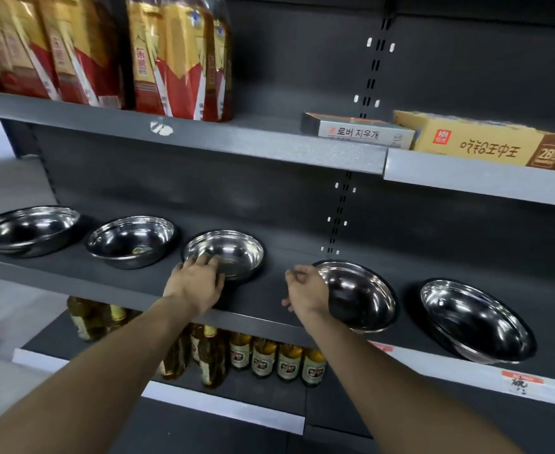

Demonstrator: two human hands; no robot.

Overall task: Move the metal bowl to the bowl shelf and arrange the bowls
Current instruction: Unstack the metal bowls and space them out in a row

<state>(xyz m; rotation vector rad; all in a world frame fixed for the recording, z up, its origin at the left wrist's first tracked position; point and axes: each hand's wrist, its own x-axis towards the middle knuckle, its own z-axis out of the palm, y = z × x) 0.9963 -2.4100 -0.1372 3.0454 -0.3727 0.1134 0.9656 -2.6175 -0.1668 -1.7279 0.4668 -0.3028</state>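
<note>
Several shiny metal bowls stand in a row on the dark bowl shelf (112, 283). My left hand (197, 280) grips the near rim of the middle bowl (233, 250), fingers curled over its edge. My right hand (307, 291) is at the left rim of the fourth bowl (361, 296), fingers bent and touching its edge. Two bowls lie to the left, the far-left bowl (28, 227) and the second bowl (132, 240). The far-right bowl (476, 319) sits near the shelf's front edge.
The shelf above holds large oil bottles (178, 57) at the left and flat boxes (358, 131), (479, 142) at the right. Small bottles (263, 355) stand on the shelf below. A red price tag (522, 381) is stuck to the front lip.
</note>
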